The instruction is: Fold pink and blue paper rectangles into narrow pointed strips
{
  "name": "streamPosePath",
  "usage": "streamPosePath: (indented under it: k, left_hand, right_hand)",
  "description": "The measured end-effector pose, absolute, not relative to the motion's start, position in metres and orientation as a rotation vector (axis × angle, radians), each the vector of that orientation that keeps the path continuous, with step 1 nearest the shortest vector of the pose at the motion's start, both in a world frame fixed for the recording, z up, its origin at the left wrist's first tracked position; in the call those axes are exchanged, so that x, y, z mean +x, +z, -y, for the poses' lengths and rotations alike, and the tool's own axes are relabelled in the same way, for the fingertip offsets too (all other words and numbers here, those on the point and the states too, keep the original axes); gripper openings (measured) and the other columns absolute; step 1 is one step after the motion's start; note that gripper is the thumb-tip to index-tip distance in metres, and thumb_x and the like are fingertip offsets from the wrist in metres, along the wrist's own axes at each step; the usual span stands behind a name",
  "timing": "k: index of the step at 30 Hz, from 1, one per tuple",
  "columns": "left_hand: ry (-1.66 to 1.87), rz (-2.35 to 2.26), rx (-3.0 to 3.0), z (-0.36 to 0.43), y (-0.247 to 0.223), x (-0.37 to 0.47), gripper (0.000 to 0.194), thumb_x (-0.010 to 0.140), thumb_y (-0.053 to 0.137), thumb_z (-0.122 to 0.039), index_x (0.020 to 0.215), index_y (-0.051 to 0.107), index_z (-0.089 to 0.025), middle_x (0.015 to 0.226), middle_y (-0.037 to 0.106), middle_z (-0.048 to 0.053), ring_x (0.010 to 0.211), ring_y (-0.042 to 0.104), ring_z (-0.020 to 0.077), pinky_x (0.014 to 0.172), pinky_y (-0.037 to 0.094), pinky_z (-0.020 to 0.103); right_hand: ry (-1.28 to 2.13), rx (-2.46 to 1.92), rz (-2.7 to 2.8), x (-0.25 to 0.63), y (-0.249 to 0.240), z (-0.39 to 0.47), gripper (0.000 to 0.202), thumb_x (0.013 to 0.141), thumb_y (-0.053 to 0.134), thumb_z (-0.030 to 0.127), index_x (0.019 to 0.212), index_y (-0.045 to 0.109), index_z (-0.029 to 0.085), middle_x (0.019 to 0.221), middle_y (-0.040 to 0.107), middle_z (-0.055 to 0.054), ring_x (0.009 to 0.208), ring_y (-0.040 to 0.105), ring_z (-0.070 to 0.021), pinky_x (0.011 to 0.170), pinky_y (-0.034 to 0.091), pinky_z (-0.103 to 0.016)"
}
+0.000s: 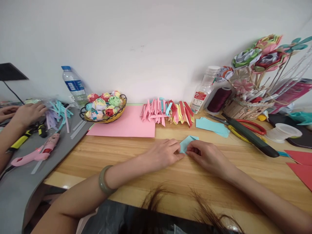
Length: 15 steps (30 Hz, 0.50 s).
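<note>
A small blue paper piece (186, 143), folded with a pointed flap at its top right, is on the wooden table between my hands. My left hand (168, 152) has its fingers curled onto the paper's left and lower edge. On the right side my right hand (204, 155) pinches the lower right edge between thumb and fingers. A green bangle (104, 180) circles my left wrist. More blue paper strips (212, 126) lie behind my right hand. Folded pink, red and yellow pieces (167, 112) stand in a row near the wall.
Pink sheets (129, 125) lie beneath a basket of paper flowers (104, 107). Bottles, thread, a dark-handled tool (253, 138), scissors and red paper stand right. Another person's hands and a pink glue gun (39, 152) are left, on a grey table.
</note>
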<state>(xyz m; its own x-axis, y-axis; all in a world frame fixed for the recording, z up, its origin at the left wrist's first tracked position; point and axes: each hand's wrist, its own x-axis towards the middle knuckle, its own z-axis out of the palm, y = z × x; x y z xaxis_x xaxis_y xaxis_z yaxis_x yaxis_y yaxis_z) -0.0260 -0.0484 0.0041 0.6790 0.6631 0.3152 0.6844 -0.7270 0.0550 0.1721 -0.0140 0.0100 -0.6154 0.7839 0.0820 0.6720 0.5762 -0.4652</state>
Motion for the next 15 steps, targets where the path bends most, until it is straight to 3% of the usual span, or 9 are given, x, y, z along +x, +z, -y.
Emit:
streamPosePath:
  k: [3, 8, 15]
  left_hand:
    - [-0.449, 1.094, -2.807, 0.047, 0.004, -0.028, 0.026, 0.094, 0.038, -0.032, 0.095, 0.058, -0.016, 0.093, 0.056, 0.004, 0.089, 0.049, 0.0154, 0.077, 0.041, 0.027]
    - [-0.423, 0.933, -2.715, 0.043, 0.006, -0.033, 0.026, 0.094, 0.037, -0.030, 0.098, 0.061, -0.020, 0.100, 0.057, 0.004, 0.095, 0.048, 0.0183, 0.078, 0.039, 0.031]
    - [-0.322, 1.012, -2.612, 0.044, 0.010, -0.038, 0.016, 0.089, 0.047, -0.020, 0.095, 0.060, -0.014, 0.090, 0.060, 0.005, 0.089, 0.049, 0.0193, 0.072, 0.038, 0.031]
  right_hand:
    - [0.516, -1.057, 2.573, 0.176, 0.011, 0.014, 0.018, 0.084, 0.042, 0.018, 0.079, 0.059, 0.017, 0.075, 0.060, -0.005, 0.065, 0.054, -0.0148, 0.059, 0.041, -0.026]
    - [0.314, -0.667, 2.794, 0.188, 0.020, 0.016, 0.031, 0.089, 0.036, 0.016, 0.105, 0.062, 0.021, 0.088, 0.059, -0.008, 0.078, 0.054, -0.0174, 0.068, 0.044, -0.030]
    - [0.336, -0.588, 2.890, 0.177, 0.031, 0.031, 0.031, 0.085, 0.041, 0.013, 0.106, 0.062, 0.022, 0.085, 0.058, -0.007, 0.081, 0.053, -0.0184, 0.070, 0.043, -0.031]
